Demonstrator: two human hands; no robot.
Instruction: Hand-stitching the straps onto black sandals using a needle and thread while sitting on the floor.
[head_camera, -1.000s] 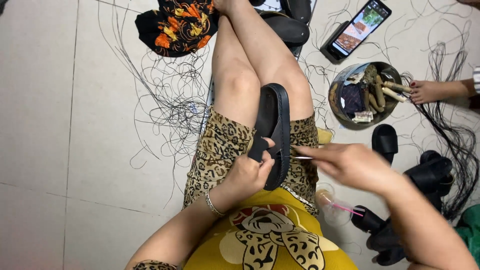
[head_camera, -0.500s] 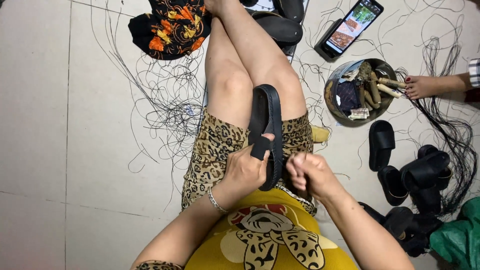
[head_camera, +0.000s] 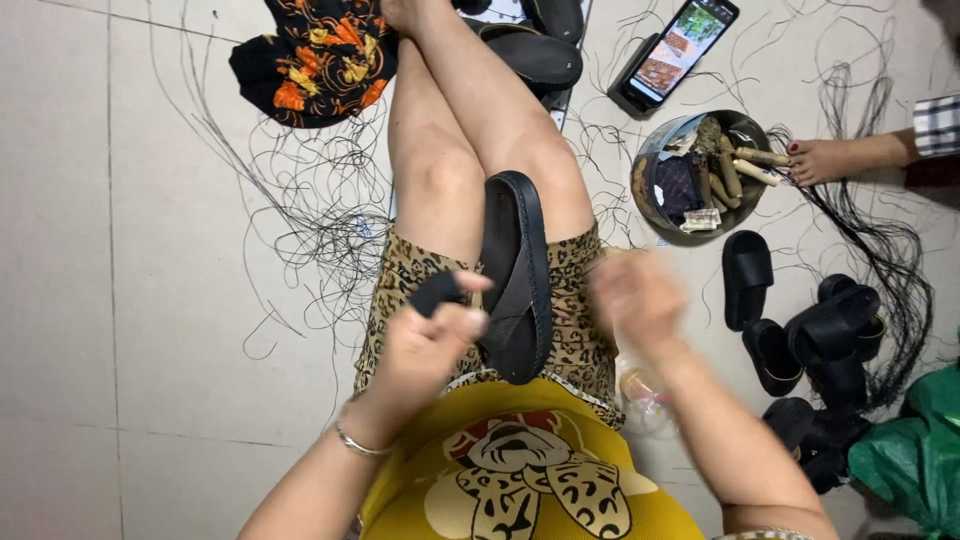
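I sit on the floor with a black sandal (head_camera: 520, 270) lying along my lap, sole upward. My left hand (head_camera: 425, 345) grips the sandal's black strap (head_camera: 436, 292) at its left side, thumb pressed over it. To the right of the sandal my right hand (head_camera: 635, 295) hangs just above my thigh. It is blurred by motion and apart from the sandal, so I cannot make out anything in its fingers.
A round metal tin (head_camera: 655, 205) of tools lies on the floor to the right, with another person's hand (head_camera: 830, 160) at its rim. Near it are a phone (head_camera: 680, 50), several black sandals (head_camera: 800, 335), a green bag (head_camera: 915, 445), loose black threads (head_camera: 300, 210) and a flowered cloth (head_camera: 310, 55).
My right hand has pulled away from the sandal's edge out to the right and is now blurred. My left hand still holds the strap.
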